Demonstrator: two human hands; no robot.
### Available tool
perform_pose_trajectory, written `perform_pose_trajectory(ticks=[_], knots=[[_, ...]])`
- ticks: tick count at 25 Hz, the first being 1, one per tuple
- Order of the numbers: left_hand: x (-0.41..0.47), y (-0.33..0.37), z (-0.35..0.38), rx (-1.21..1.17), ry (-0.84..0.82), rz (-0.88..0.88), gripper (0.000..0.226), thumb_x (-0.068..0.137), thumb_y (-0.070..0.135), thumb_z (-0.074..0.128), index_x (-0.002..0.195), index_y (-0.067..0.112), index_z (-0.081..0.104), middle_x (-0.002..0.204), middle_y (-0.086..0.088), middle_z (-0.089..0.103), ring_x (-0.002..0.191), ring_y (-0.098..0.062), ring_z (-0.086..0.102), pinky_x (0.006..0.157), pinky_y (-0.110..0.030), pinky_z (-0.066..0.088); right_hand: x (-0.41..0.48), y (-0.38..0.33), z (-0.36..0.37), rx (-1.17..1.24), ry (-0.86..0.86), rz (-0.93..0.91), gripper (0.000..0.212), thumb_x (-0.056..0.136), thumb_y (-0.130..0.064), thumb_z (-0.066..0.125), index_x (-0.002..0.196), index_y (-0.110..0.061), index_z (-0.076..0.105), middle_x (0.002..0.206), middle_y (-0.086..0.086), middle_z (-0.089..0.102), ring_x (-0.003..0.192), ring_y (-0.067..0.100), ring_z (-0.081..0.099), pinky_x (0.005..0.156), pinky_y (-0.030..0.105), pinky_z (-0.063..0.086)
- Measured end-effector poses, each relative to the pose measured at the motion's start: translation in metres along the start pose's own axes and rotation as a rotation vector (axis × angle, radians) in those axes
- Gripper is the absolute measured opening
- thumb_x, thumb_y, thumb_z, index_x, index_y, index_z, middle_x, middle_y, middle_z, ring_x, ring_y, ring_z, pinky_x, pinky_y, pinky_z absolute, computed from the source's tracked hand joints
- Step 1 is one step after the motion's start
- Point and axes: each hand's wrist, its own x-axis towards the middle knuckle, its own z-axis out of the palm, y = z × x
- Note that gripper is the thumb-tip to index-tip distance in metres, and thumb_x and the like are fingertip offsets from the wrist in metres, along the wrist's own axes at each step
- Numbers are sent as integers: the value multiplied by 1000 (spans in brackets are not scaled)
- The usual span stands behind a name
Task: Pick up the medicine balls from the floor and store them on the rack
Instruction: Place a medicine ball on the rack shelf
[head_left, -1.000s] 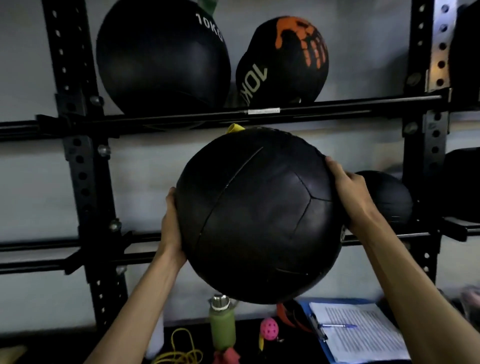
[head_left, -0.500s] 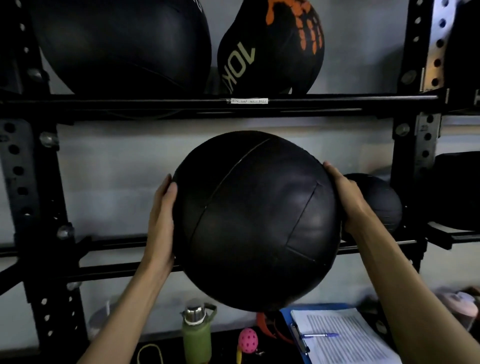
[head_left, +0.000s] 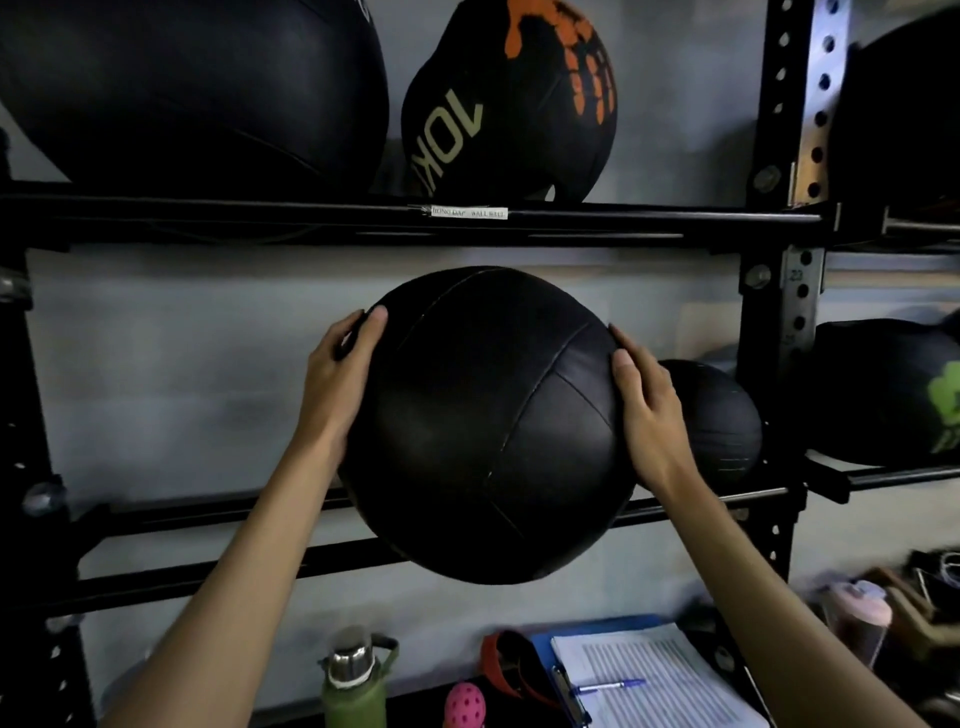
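Since a second ago, our black medicine ball (head_left: 488, 421) sits deeper between the rails of the rack (head_left: 208, 525), and both grips have shifted higher. Left hand (head_left: 340, 374) and right hand (head_left: 649, 410) spread wide, pressed on opposite sides, holding it on or just above the middle shelf; we cannot tell which. Risk, as we judge it: released off-centre, it rolls forward off the rails onto the green bottle (head_left: 356, 680) and clipboard (head_left: 644, 675), or knocks the smaller ball (head_left: 722, 415) beside it.

medicine ball (head_left: 488, 426) apparently on rack (head_left: 675, 512) rails, smaller ball (head_left: 719, 415) right
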Motion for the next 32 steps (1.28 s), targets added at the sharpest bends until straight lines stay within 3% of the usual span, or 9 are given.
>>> perform_pose_trajectory(ticks=[3, 7, 11, 14, 17, 20, 25, 28, 32], knots=[[1, -9, -8, 59, -27, 14, 65, 85, 71, 56, 128, 22, 55, 115, 9, 62, 104, -6, 62, 82, -24, 48, 11, 4, 1, 13, 7, 31, 51, 101, -52, 38, 143, -30, 55, 141, -14, 57, 135, 4, 46, 118, 36, 34], [-36, -34, -16, 32, -8, 134, 46, 95, 52, 51, 133, 27, 45, 121, 19, 54, 104, 20, 53, 85, -4, 44, 18, 8, 2, -25, 31, 12, 46, 103, -46, 40, 138, -25, 60, 134, -10, 63, 128, 6, 53, 114, 39, 40], [-37, -46, -15, 83, 22, 160, 56, 89, 72, 46, 136, 42, 47, 142, 5, 45, 130, -8, 47, 110, -33, 41, 17, 10, 1, -29, 37, 4, 51, 99, -54, 37, 137, -27, 61, 132, -11, 64, 128, 9, 53, 111, 36, 40], [-23, -37, 1, 149, -7, 149, 55, 86, 75, 46, 134, 48, 47, 142, 3, 40, 133, -16, 42, 112, -37, 37, 15, 16, -10, -2, 48, 38, 41, 107, -38, 37, 136, -22, 62, 126, -10, 66, 121, 4, 56, 103, 22, 41], [-2, -25, 28, 213, -54, 156, 68, 81, 80, 44, 136, 41, 49, 141, 1, 41, 135, -23, 40, 113, -44, 37, 19, 31, -24, -60, 79, 129, 41, 109, -36, 34, 128, -19, 66, 114, -4, 68, 110, 12, 60, 97, 30, 45], [36, -20, 60, 334, -94, 99, 64, 86, 78, 41, 135, 39, 52, 138, -3, 47, 131, -27, 44, 111, -49, 38, 28, 48, -32, -106, 82, 195, 41, 109, -35, 32, 117, -14, 67, 106, 2, 67, 102, 19, 59, 89, 34, 42], [82, -36, 78, 350, -86, 26, 56, 81, 81, 36, 101, 37, 63, 115, -4, 66, 111, -29, 60, 101, -46, 47, 33, 77, -12, -105, 113, 146, 39, 110, -28, 29, 123, -12, 61, 107, 2, 62, 102, 17, 57, 82, 13, 39], [90, -46, 79, 320, -58, 40, 56, 78, 82, 35, 91, 35, 62, 107, -2, 68, 104, -27, 62, 98, -45, 49, 37, 92, -2, -68, 186, 153, 47, 105, -42, 26, 122, -15, 61, 114, 5, 64, 110, 23, 58, 95, 36, 44], [87, -53, 86, 265, 66, 69, 40, 91, 60, 40, 82, 27, 59, 95, -5, 66, 91, -26, 63, 78, -37, 46, 34, 91, 0, -87, 219, 157, 51, 102, -47, 24, 118, -16, 61, 113, 7, 64, 109, 26, 58, 99, 45, 45]])
